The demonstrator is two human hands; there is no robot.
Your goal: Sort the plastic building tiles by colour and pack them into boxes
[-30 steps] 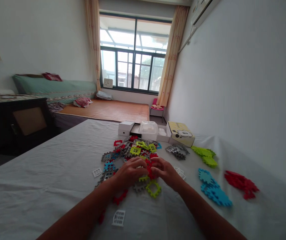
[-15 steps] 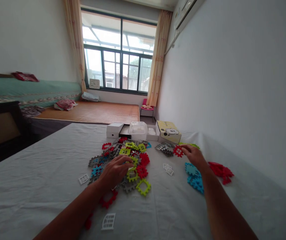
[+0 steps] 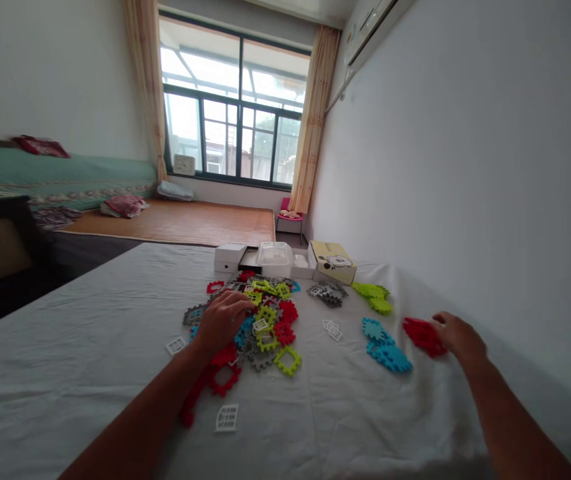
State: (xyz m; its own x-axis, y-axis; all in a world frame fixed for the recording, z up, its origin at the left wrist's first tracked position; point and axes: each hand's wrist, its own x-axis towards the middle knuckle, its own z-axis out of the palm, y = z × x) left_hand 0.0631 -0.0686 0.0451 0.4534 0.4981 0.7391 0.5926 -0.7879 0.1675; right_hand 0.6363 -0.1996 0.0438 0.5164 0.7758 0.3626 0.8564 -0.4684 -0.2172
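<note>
My left hand (image 3: 225,317) lies over a mixed heap of plastic interlocking tiles, fingers stretched and slightly bent, tips beside a yellow-green tile (image 3: 254,297). Its palm hides part of the heap, where red, grey, blue and yellow-green notched tiles overlap. At the right, my right hand (image 3: 462,340) pinches the edge of a red interlocking tile (image 3: 438,339) at the small red pile (image 3: 418,333). The tile and pile overlap, so their border is hard to see. Left of them lie blue tiles (image 3: 388,355), with yellow-green tiles (image 3: 372,295) behind.
Grey tiles (image 3: 328,293) form a small pile right of the heap. White window-shaped pieces (image 3: 332,330) lie on the pale cloth, another white piece (image 3: 226,419) nearer me. Behind stand a white box (image 3: 230,257), a clear plastic container (image 3: 275,257) and a yellow box (image 3: 334,262).
My right hand has carried the red tile right and nearer, from beside the grey pile to the red pile. My left hand has shifted slightly left and away over the heap.
</note>
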